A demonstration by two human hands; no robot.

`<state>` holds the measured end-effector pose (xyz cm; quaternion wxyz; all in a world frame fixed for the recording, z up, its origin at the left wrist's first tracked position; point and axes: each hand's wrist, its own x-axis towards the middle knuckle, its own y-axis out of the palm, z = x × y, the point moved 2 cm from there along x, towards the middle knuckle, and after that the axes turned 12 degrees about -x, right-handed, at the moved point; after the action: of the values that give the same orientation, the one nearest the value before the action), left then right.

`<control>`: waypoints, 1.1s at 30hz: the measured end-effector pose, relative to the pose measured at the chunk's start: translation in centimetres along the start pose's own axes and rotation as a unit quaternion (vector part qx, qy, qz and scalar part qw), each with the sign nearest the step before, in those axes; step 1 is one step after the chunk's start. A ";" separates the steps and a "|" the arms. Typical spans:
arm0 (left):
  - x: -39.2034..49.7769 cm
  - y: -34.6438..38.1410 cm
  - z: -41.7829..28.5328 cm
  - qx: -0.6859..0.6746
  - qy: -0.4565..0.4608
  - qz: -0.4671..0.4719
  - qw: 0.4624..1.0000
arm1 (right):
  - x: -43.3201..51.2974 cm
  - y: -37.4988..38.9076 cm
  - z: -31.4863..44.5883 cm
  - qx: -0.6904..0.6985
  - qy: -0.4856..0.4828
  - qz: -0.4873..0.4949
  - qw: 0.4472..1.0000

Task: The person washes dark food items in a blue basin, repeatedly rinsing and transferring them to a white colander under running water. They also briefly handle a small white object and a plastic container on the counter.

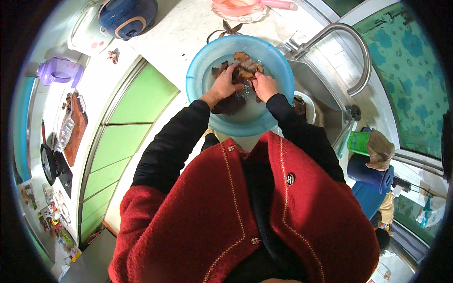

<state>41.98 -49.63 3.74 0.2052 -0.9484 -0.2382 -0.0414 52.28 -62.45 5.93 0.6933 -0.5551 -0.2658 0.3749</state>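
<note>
A light-blue plastic basin (pixel 198 106) of cloudy water stands before me, beside the sink and partly over its edge. In it lie brown and dark pieces of what looks like wood ear fungus (pixel 230 106), some lighter orange-brown. My left hand (pixel 224 85) reaches into the basin over the dark pieces, thumb and forefinger spread; its other fingertips are hidden. My right hand (pixel 265 86) bends its fingers around the edge of a brown piece (pixel 246 74) near the basin's middle. A white container (pixel 310 108) with more dark pieces sits in the sink, right of the basin.
A steel faucet (pixel 364 67) arches over the metal sink (pixel 318 78). Behind the basin are a pink strainer (pixel 235 7) and a dark-blue rice cooker (pixel 127 17). On the left counter lie a wooden cutting board (pixel 76 131) and a black pan (pixel 47 162). A green container (pixel 358 142) stands at right.
</note>
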 end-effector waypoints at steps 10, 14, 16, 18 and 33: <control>0.1 0.1 -0.5 -0.205 -0.201 0.105 0.952 | 1.4 1.4 -0.6 0.494 0.089 0.132 0.855; -0.6 0.6 -2.8 -0.507 -0.350 0.055 0.786 | 0.7 -0.1 0.6 0.464 0.083 0.213 0.856; -0.3 -0.4 -1.3 -0.513 -0.350 0.042 0.783 | 1.1 0.0 -0.2 0.413 0.099 0.158 0.892; 0.8 -0.4 -2.8 -0.513 -0.365 0.016 0.777 | 2.2 3.2 -4.4 0.259 0.035 -0.051 0.964; -1.2 1.2 0.1 0.018 0.090 0.225 0.970 | -0.2 -1.7 -2.4 0.336 -0.065 -0.105 0.934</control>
<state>41.50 -51.10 2.98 0.2463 -0.9663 -0.0003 -0.0748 54.43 -64.17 6.98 0.8558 -0.2329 -0.2257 0.4030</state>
